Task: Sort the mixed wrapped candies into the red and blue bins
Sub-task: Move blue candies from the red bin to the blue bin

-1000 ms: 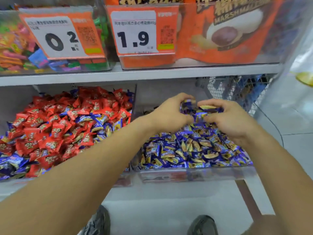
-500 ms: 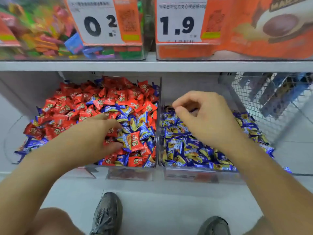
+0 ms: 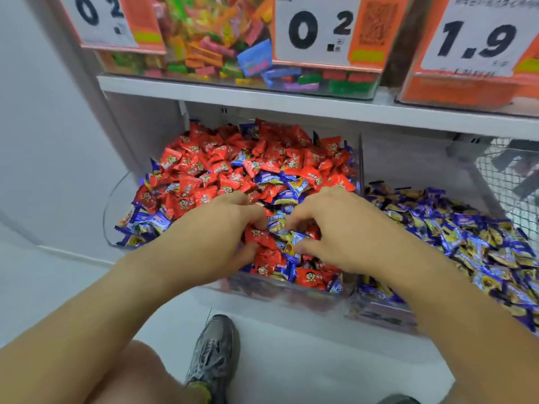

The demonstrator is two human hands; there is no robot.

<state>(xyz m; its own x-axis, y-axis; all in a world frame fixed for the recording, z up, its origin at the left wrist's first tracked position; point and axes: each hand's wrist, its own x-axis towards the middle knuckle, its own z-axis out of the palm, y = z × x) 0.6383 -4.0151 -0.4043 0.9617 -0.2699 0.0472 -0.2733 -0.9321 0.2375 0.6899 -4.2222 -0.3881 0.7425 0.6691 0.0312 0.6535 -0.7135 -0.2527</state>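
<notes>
White shelf (image 3: 262,100), clear candy bins (image 3: 361,158), pale floor (image 3: 320,360)

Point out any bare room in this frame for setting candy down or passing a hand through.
The back of the blue bin, between the divider and the wire basket, shows bare wall above its pile. The white floor before the shelf is bare beside the shoe. The red bin is heaped full, with the left hand and right hand crowding its front.

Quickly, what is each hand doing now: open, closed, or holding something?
Left hand: pinching a red wrapped candy.
Right hand: pinching a blue wrapped candy.
</notes>
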